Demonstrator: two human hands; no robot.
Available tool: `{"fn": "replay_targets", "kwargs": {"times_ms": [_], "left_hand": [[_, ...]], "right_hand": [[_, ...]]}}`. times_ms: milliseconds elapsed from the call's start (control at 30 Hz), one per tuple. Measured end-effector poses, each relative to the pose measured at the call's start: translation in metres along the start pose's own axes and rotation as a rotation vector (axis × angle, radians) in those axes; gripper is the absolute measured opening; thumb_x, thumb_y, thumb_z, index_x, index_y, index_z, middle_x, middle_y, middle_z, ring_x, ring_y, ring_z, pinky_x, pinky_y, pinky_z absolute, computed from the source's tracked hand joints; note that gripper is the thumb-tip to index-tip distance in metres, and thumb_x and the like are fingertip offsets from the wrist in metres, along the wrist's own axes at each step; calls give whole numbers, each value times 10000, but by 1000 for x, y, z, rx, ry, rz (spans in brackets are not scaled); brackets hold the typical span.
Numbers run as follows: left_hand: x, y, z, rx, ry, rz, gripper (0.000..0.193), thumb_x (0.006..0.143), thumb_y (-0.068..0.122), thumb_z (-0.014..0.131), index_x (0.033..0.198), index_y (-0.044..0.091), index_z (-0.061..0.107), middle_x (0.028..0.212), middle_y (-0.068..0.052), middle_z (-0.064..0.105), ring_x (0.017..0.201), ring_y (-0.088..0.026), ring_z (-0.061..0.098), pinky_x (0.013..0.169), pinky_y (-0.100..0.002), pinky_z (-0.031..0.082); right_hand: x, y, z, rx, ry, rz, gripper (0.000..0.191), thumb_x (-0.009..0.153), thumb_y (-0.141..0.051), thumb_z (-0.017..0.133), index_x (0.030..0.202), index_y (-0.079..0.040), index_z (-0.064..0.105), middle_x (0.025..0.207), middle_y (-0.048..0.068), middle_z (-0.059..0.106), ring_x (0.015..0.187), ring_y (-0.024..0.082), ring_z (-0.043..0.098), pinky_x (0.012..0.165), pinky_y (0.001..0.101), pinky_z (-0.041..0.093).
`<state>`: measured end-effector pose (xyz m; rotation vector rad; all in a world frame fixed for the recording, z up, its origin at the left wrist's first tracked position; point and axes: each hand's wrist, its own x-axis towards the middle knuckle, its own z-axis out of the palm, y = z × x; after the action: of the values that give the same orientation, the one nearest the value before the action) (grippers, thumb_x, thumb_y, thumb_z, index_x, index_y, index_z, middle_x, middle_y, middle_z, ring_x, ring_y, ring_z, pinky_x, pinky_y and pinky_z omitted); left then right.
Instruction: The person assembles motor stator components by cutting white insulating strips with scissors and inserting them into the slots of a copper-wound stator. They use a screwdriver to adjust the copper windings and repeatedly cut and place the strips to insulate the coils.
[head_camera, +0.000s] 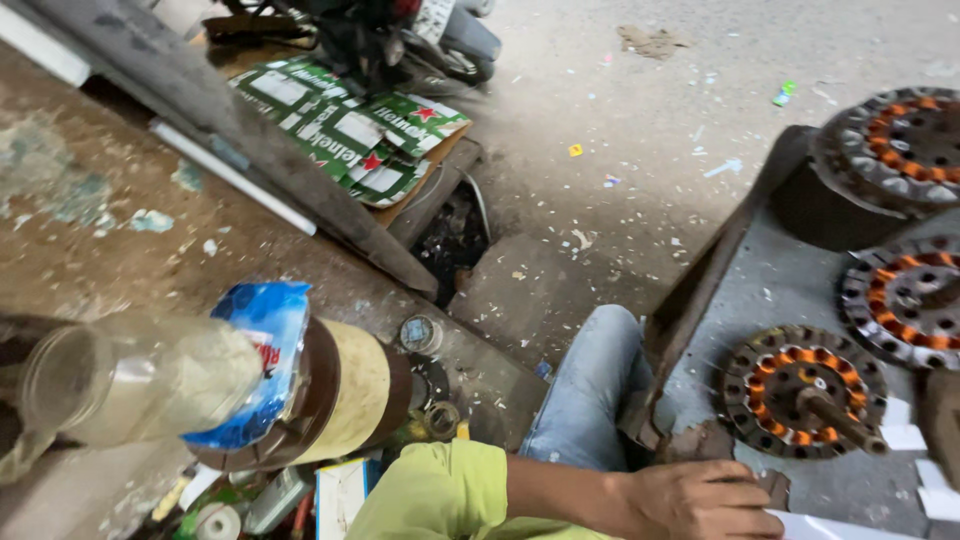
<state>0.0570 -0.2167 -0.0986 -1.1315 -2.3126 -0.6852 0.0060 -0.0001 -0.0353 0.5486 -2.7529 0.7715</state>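
Dusty concrete floor spreads out ahead of me, littered with scraps, and a grey work surface sits to my right with wound motor stators on it. Only one of my hands shows — the arm in the yellow-green sleeve comes in from the lower left, and I take it for my left hand. It rests knuckles up at the near edge of the surface, fingers curled under; whether it grips anything I cannot tell. My right hand is out of sight. The nearest stator lies flat just beyond and slightly right of that hand, close but apart from it. Its shaft points toward my lower right — so the long axis runs slantwise past my knuckles. Two more stators sit further off.
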Motion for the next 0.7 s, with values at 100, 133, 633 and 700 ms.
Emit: {"fn": "replay_targets", "kwargs": {"times_ms": [100,133,633,700], "left_hand": [[19,2,-24,-11,67,43,278,990,107,618,1257,65,685,1220,-56,675,1129,-225,653,1041,-365,521],[26,2,-32,-34,93,41,264,1004,99,630,1257,51,686,1197,-69,678,1108,-237,662,999,-366,522],[106,42,-43,-111,100,-10,371,825,-28,690,1190,-92,715,1056,-181,690,958,-328,692,831,-403,587],[106,45,-42,-117,122,-48,330,827,-30,709,1156,-55,721,1050,-164,681,956,-321,694,836,-399,591]], "right_hand": [[20,3,-7,23,32,70,670,840,-163,783,1472,-18,616,1197,263,666,1034,397,666,901,476,532],[21,4,-11,38,45,104,675,839,-161,784,1476,-17,613,1192,265,666,1027,397,668,895,476,533],[-69,73,-147,375,32,850,656,788,-54,707,1437,-94,616,938,76,701,836,143,644,752,304,533],[-73,67,-144,561,115,837,635,814,5,675,1440,-81,616,945,43,654,857,100,600,750,261,517]]}}
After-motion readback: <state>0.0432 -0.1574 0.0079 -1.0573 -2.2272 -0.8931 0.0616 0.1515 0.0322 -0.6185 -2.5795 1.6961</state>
